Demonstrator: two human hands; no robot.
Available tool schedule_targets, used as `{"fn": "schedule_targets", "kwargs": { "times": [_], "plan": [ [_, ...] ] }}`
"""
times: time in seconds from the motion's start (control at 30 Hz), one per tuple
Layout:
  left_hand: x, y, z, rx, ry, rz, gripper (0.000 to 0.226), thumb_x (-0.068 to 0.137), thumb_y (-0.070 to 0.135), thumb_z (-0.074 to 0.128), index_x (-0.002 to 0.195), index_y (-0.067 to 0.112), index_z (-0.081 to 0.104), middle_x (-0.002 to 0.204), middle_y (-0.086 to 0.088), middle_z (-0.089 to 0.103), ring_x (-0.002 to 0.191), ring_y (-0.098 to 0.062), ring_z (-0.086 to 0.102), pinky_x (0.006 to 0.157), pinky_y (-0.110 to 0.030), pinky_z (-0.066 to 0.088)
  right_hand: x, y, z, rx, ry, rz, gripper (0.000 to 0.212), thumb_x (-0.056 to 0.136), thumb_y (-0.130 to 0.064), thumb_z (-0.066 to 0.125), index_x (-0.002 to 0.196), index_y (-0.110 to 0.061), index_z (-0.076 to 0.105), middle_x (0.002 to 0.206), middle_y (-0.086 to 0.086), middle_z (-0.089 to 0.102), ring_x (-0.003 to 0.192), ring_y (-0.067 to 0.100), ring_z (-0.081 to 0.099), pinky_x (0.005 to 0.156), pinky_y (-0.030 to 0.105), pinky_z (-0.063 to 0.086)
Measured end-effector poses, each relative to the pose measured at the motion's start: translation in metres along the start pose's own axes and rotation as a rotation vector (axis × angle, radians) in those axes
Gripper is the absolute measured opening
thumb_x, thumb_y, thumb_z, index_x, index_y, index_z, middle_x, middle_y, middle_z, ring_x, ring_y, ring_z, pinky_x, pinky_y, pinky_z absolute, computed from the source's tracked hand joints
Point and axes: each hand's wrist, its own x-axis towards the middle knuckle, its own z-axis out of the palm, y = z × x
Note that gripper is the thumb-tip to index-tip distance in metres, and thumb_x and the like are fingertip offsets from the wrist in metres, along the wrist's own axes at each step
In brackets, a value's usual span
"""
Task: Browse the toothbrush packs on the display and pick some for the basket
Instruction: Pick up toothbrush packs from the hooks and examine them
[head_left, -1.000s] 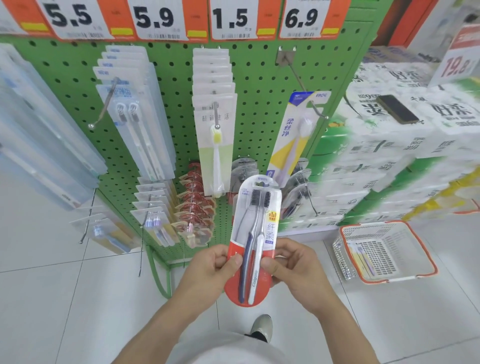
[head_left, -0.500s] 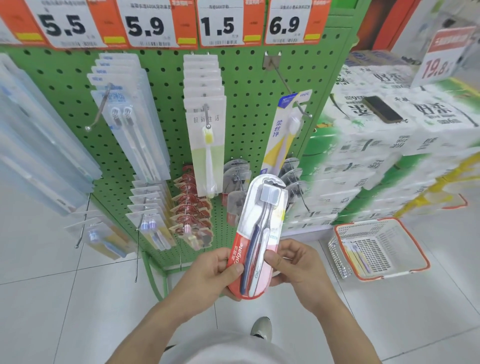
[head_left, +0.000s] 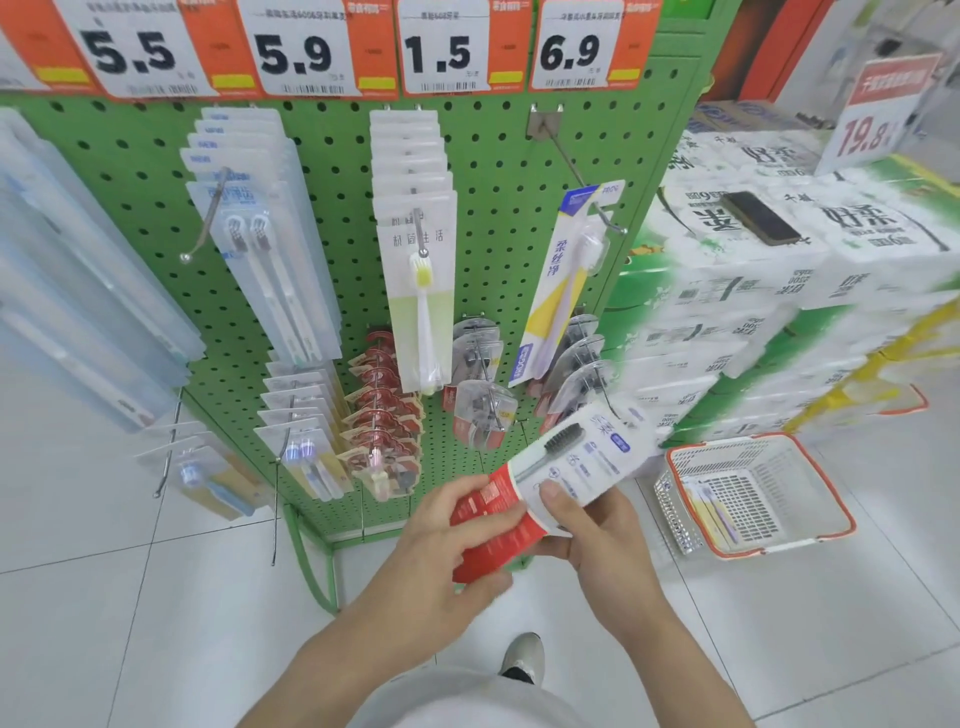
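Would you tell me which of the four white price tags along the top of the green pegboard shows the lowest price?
The third white price tag from the left, reading 1.5; the others read 5.5, 5.9 and 6.9.

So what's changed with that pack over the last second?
The red toothbrush pack was flipped from front to printed back and tilted toward the basket. Left hand and right hand keep gripping its lower end. Basket and hanging packs are unchanged.
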Motion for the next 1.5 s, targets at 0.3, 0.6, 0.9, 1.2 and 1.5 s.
{"fn": "schedule_targets", "kwargs": {
  "times": [0.3,0.6,0.9,1.2,1.5],
  "plan": [
    [0.009,0.009,-0.002,-0.438,0.107,-0.350,0.051,0.084,0.022,0.082,0.124,0.038,0.055,0.106,0.017,0.075,0.095,-0.007,0.073,0.089,-0.041,0.059,0.011,-0.011,-0.002,-0.145,0.002,0.025,0.022,0.087,-0.011,0.072,0.108,-0.004,0.073,0.099,0.013,0.078,0.085,0.031,0.076,0.068,0.037,0.062],
    [0.021,0.024,-0.004,-0.585,0.134,-0.337,0.024,0.091,0.015,0.072,0.112,0.015,0.059,0.101,0.002,0.078,0.090,-0.019,0.076,0.084,-0.042,0.061,0.021,-0.025,0.003,-0.033,0.138,-0.022,0.020,0.097,-0.016,0.063,0.114,-0.010,0.071,0.097,0.018,0.078,0.080,0.031,0.074,0.070,0.041,0.061],
    [0.025,0.028,-0.005,-0.708,0.147,-0.377,0.014,0.101,0.017,0.057,0.113,0.010,0.061,0.100,-0.006,0.078,0.090,-0.026,0.075,0.079,-0.037,0.058,0.028,-0.032,0.000,-0.054,0.105,0.009,0.035,0.106,-0.031,0.046,0.112,-0.008,0.071,0.099,0.018,0.077,0.079,0.025,0.071,0.064,0.032,0.058],
    [0.024,0.025,-0.002,-0.714,0.139,-0.427,0.012,0.104,0.011,0.051,0.111,0.008,0.061,0.100,-0.008,0.078,0.089,-0.027,0.075,0.076,-0.034,0.060,0.025,-0.028,-0.002,-0.057,0.093,0.035,0.033,0.105,-0.034,0.048,0.111,-0.013,0.073,0.099,0.011,0.078,0.079,0.021,0.071,0.063,0.029,0.056],
    [0.023,0.018,0.005,-0.579,0.179,-0.401,0.016,0.101,0.016,0.058,0.117,0.016,0.057,0.103,0.001,0.077,0.089,-0.012,0.074,0.077,-0.027,0.059,0.023,-0.025,-0.009,-0.098,0.008,-0.019,0.030,0.085,-0.010,0.073,0.115,-0.007,0.071,0.107,0.013,0.077,0.090,0.030,0.075,0.077,0.053,0.061]
  ]
}}
